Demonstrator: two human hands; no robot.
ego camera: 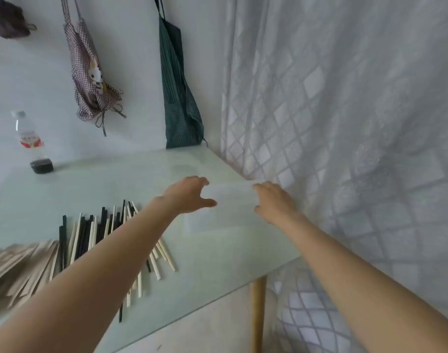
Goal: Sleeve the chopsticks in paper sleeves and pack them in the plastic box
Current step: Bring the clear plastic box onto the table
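Hands reach for the plastic box [233, 197], a translucent, barely visible container at the far right corner of the table [131, 179], beside the curtain [345, 123]. The left hand [190, 193] has fingers spread at the box's left end; the right hand [274, 202] curves over its right end. Whether either hand already grips is not determinable. Recommended: take both ends evenly, lift level, and set the box nearer than the corner, clear of the table's edge. Chopsticks [103, 238], a mixed dark and pale pile too overlapped to count, lie left of the box. Paper sleeves [16, 266], one blurred stack, lie further left. One bottle [32, 143] stands far left; two aprons [179, 98] hang behind.
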